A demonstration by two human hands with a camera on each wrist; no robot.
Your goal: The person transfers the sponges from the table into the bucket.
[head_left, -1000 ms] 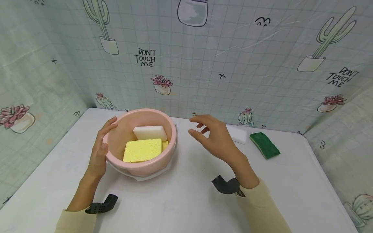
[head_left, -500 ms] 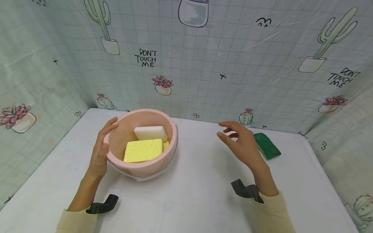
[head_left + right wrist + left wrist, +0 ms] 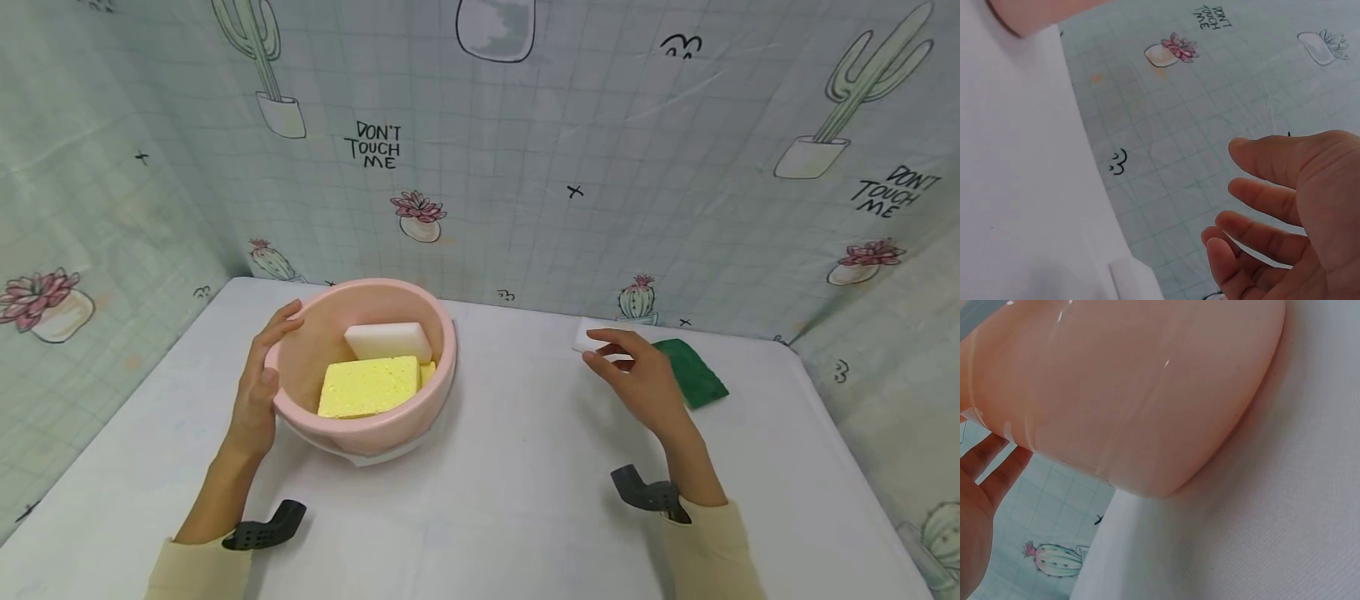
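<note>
In the head view, my left hand (image 3: 255,400) lies along the left side of the pink bowl (image 3: 442,367); its fingertips reach the rim. The left wrist view has two straight fingers (image 3: 1007,475) against the bowl's outer wall. Inside the bowl sit a yellow sponge (image 3: 369,387) and a white block-shaped sponge (image 3: 386,340). My right hand (image 3: 641,379) hovers at the back right, fingers relaxed and apart from the thumb, nothing between them. Just beyond its fingertips lies another white sponge (image 3: 588,329), partly hidden by the hand; in the right wrist view its end (image 3: 1132,278) shows below the hand.
A green scouring sponge (image 3: 693,375) lies right of the right hand and is partly covered by it. The white table (image 3: 480,517) meets a cactus-print curtain (image 3: 495,183) at the back and on both sides. Black camera mounts (image 3: 266,525) sit on the wrists.
My right hand has moved from near the bowl to the right, then slightly lower, and the white sponge now shows behind its fingertips. My left hand and the bowl have stayed put.
</note>
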